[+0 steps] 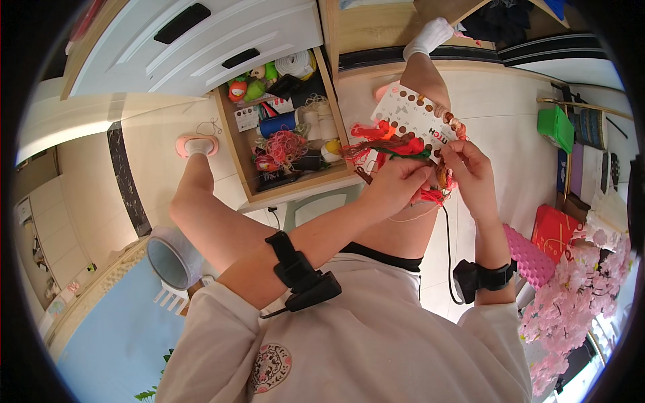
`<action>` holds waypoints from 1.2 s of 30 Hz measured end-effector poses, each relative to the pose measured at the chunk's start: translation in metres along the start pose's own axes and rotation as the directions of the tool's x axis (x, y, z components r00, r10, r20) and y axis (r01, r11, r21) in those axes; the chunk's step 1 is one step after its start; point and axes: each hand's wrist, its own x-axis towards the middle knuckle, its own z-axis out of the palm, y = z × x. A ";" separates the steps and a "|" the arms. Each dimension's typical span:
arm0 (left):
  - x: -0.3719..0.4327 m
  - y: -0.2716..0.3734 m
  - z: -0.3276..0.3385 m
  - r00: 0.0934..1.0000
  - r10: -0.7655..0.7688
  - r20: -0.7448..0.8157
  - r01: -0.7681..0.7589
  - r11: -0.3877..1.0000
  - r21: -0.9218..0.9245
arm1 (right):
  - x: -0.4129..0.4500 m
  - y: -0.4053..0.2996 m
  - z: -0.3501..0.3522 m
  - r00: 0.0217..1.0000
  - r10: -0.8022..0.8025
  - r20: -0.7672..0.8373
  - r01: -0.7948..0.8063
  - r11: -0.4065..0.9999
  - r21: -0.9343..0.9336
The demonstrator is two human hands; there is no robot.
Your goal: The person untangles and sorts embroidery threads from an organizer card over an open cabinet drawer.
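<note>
A white floss organizer card with punched holes, numbers and lettering lies tilted over my right leg. Skeins of embroidery floss in red, brown and green are looped through its holes and trail off to the left. Peach and tan floss hangs along its right edge. My right hand pinches the card's lower right corner between thumb and fingers. Close beside it, my left hand has its fingers closed on floss at the card's lower edge; the exact strand is hidden. Red floss bunches under both hands.
An open wooden drawer on the left holds thread spools, tangled pink thread, and small toys. A bin stands by the blue surface. At right are a green box, a red box, and pink artificial blossoms. A black cable hangs near my right forearm.
</note>
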 end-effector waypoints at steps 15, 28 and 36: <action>-0.010 0.007 -0.002 0.994 0.107 0.034 -0.112 0.940 0.322 | 0.001 -0.014 -0.016 0.893 0.228 0.388 -0.356 0.885 0.299; -0.002 0.022 -0.009 0.965 0.263 -0.001 -0.240 0.883 0.404 | 0.013 -0.012 -0.019 0.813 0.130 0.567 -0.270 0.948 0.169; -0.015 0.025 -0.019 0.868 0.442 0.228 -0.460 0.540 0.705 | 0.008 -0.016 -0.021 0.768 0.250 0.590 -0.345 0.937 0.053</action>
